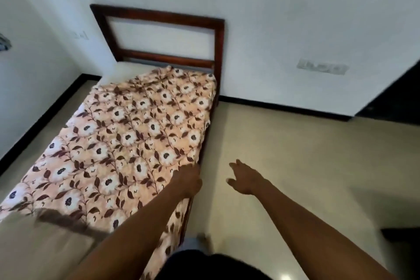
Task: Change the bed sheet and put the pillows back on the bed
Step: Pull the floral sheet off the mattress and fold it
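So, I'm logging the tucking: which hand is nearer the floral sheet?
Left. The left hand touches the floral sheet at its side edge; the right hand hovers over the floor.

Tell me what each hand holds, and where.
The left hand touches the floral sheet at its side edge; a grip cannot be told. The right hand holds nothing.

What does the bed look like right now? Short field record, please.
sheet: floral sheet spread over the mattress, far-left corner bare
left hand: on the sheet's right edge, grip unclear
right hand: open, over the floor
pillows: none seen on the sheet
headboard: wooden headboard at the far end
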The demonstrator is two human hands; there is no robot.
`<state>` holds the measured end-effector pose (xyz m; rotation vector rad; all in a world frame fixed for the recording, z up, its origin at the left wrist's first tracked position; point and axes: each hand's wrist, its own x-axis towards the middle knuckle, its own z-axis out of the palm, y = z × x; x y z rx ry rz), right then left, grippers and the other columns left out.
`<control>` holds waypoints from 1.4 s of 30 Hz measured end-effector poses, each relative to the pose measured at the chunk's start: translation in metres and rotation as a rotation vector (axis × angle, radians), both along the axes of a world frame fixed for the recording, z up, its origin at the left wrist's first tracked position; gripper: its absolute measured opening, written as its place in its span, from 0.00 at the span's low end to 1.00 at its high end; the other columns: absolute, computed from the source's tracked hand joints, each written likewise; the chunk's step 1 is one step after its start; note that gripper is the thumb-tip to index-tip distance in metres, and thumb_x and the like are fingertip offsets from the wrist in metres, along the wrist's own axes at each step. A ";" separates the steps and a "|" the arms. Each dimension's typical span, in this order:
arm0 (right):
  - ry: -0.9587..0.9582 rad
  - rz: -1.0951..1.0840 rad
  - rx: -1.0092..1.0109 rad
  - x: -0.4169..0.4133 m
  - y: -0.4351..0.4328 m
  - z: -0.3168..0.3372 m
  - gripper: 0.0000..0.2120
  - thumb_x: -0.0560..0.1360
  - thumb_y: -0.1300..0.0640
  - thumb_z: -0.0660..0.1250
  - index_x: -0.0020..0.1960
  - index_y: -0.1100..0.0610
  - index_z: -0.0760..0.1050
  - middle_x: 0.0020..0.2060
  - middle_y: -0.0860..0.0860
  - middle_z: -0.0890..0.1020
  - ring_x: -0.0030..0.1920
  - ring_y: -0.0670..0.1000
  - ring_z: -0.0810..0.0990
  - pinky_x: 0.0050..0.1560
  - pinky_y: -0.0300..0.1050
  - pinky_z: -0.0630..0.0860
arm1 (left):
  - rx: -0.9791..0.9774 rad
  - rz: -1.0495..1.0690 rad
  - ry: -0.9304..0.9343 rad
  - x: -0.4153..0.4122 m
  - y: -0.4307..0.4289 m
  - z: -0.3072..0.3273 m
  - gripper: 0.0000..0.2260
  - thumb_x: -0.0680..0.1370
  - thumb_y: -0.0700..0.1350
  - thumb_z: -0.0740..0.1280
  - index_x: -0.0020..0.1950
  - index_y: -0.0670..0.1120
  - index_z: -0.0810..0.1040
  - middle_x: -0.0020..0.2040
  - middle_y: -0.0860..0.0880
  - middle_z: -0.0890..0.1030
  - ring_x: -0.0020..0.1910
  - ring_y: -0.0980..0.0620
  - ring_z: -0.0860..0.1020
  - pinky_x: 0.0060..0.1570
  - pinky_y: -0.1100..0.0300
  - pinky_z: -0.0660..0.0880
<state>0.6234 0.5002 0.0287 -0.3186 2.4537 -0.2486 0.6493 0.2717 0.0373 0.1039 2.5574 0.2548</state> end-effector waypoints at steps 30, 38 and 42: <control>-0.200 -0.256 -0.258 -0.788 -0.118 -0.262 0.23 0.79 0.50 0.64 0.72 0.55 0.70 0.68 0.57 0.78 0.68 0.60 0.76 0.65 0.51 0.73 | 0.151 0.177 -0.106 -0.776 -0.058 -0.238 0.27 0.81 0.51 0.64 0.79 0.47 0.63 0.75 0.41 0.68 0.72 0.38 0.70 0.67 0.42 0.72; -0.042 -0.692 -0.294 -0.940 -0.121 -0.385 0.21 0.81 0.50 0.65 0.68 0.62 0.73 0.61 0.60 0.81 0.62 0.62 0.79 0.61 0.53 0.76 | 0.104 0.068 -0.290 -0.856 -0.093 -0.372 0.33 0.82 0.50 0.64 0.83 0.55 0.51 0.81 0.38 0.36 0.78 0.34 0.33 0.77 0.34 0.45; 0.047 -0.948 -0.351 -0.947 -0.134 -0.427 0.18 0.76 0.45 0.72 0.58 0.58 0.81 0.53 0.55 0.85 0.54 0.56 0.83 0.57 0.48 0.79 | 0.181 0.061 -0.226 -0.840 -0.093 -0.376 0.37 0.82 0.49 0.66 0.83 0.51 0.44 0.78 0.36 0.30 0.62 0.42 0.18 0.73 0.37 0.32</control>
